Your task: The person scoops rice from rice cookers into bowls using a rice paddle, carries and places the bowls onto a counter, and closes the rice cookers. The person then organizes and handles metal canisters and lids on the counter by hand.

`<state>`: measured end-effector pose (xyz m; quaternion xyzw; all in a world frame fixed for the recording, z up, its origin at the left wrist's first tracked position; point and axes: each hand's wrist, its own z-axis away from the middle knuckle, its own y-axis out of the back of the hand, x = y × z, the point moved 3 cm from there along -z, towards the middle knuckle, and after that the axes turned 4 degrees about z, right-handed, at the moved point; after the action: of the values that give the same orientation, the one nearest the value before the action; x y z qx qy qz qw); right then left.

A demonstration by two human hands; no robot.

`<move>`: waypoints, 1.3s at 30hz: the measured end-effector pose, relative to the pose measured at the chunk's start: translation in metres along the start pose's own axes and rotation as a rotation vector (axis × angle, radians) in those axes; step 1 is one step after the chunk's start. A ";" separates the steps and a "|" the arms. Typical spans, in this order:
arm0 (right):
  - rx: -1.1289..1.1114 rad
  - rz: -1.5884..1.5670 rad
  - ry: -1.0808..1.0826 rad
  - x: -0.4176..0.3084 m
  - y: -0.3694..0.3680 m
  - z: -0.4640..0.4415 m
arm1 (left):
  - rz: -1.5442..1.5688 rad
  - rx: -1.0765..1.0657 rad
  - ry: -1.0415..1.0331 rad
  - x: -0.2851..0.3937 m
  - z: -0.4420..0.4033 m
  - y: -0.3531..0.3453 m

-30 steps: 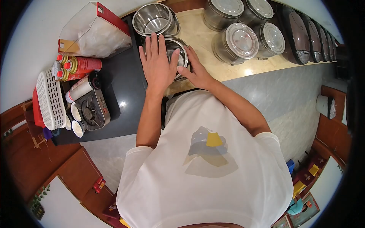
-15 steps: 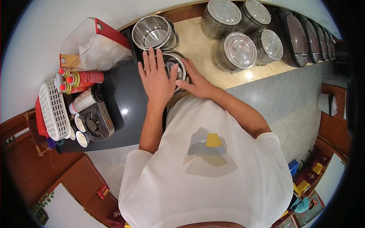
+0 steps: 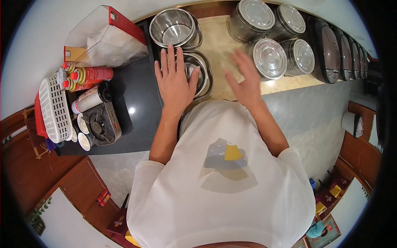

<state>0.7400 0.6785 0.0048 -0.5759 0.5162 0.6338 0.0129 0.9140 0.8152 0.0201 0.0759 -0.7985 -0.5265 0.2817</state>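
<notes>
My left hand (image 3: 175, 80) lies palm down with fingers spread over the left side of a round stainless-steel pot (image 3: 202, 84). It partly hides this pot, and I cannot tell how firmly it touches the rim. Just beyond its fingertips stands a second, open steel pot (image 3: 173, 28), its shiny inside showing. To the right, my right hand (image 3: 249, 82) is raised over the counter's front edge, fingers apart and a little blurred, holding nothing. Closest to it is a lidded steel canister (image 3: 269, 59).
More lidded canisters (image 3: 257, 14) stand behind on the pale counter (image 3: 221, 41), with a row of dark appliances (image 3: 323, 49) further right. On the black counter (image 3: 138, 107) at left are a portable gas stove (image 3: 101, 124), gas cans (image 3: 92, 74), a white basket (image 3: 56, 109) and a clear-sided box (image 3: 105, 39).
My right hand has left the near pot's rim and moved right, towards the canisters. My left hand stays over the pot. The whole view has shifted slightly.
</notes>
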 end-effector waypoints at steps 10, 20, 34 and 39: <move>0.321 0.761 -0.005 0.029 0.035 -0.012 | 0.023 -0.004 -0.003 0.002 -0.001 0.002; 0.265 0.839 -0.025 0.030 0.032 -0.015 | 0.022 0.004 -0.001 0.002 0.000 0.001; 0.255 0.848 -0.013 0.031 0.032 -0.013 | 0.013 0.007 0.005 0.002 0.000 0.001; 0.252 0.856 -0.014 0.032 0.032 -0.013 | 0.014 0.009 0.004 0.001 0.000 -0.001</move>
<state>0.7189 0.6364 0.0044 -0.2997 0.7812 0.5182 -0.1772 0.9131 0.8150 0.0197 0.0726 -0.8007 -0.5209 0.2868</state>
